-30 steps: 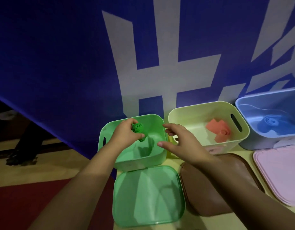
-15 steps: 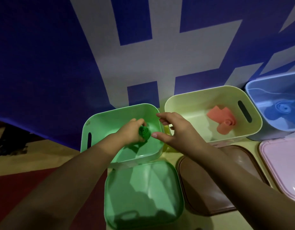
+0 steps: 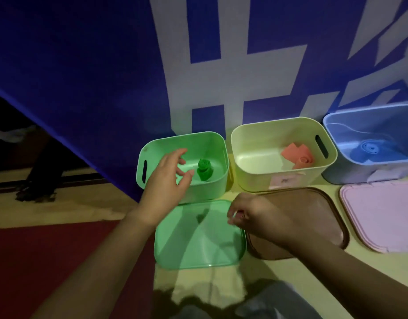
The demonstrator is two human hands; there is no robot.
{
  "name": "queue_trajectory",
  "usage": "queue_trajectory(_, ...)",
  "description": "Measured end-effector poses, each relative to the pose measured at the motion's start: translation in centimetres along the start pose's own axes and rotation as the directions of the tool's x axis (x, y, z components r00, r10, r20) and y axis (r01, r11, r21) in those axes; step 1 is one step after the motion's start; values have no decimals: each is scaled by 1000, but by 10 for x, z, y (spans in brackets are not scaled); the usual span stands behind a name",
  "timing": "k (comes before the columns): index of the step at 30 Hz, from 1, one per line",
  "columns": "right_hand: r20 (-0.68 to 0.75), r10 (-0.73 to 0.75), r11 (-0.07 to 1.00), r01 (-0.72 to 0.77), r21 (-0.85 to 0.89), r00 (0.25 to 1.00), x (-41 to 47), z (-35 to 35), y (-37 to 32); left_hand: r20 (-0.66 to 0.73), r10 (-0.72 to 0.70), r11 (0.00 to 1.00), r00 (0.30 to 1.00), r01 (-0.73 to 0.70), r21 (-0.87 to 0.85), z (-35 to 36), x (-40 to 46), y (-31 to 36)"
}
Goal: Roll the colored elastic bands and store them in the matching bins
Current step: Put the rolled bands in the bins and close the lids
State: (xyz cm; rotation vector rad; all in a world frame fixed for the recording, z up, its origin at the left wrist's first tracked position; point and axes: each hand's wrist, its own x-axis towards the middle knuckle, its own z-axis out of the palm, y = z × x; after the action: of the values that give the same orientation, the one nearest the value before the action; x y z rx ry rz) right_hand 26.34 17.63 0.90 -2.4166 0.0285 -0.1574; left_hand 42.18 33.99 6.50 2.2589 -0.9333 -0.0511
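Note:
A rolled green band (image 3: 204, 169) lies inside the green bin (image 3: 218, 180), apart from both hands. My left hand (image 3: 167, 180) hovers over the bin's near left side, fingers spread and empty. My right hand (image 3: 256, 214) hangs above the right edge of the green lid (image 3: 198, 240) with fingers loosely curled, holding nothing that I can see. A rolled orange band (image 3: 298, 155) sits in the pale yellow bin (image 3: 249, 178). A rolled blue band (image 3: 371, 149) rests in the blue bin (image 3: 331, 134).
A brown lid (image 3: 313, 210) lies in front of the yellow bin and a pink lid (image 3: 380, 212) in front of the blue bin. A blue and white banner (image 3: 198, 65) stands right behind the bins. The table's left edge drops to a red floor (image 3: 49, 247).
My left hand has let go of the green roll, which now lies in the green bin, and opened. My right hand has drawn back from the bin to above the green lid.

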Motion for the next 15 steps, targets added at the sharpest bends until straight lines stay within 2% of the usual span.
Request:
queue_trajectory(2,108,-39,998,44,-42,993,-23,21,3,64,55,997,996,-59,56,2,-44,2)
queue_trajectory(4,163,-42,995,55,-79,986,-39,40,10,222,31,989,975,-62,134,16,-81,-4)
queue_trajectory(6,225,-4,988,39,-147,974,-51,57,16,410,-16,970,912,-85,227,34,-112,-11)
queue_trajectory(8,276,55,976,7,-219,959,-58,70,17,529,-82,938,844,-115,328,54,-136,-19)
queue_trajectory(11,251,133,941,-43,-334,959,-64,81,5,577,-173,898,798,-112,425,77,-162,-28)
queue_trajectory(13,237,156,927,-60,-370,959,-67,86,1,548,-192,875,814,-111,472,86,-171,-31)
queue_trajectory(15,176,93,936,-26,-350,980,-74,93,2,477,-203,853,855,-85,515,90,-173,-29)
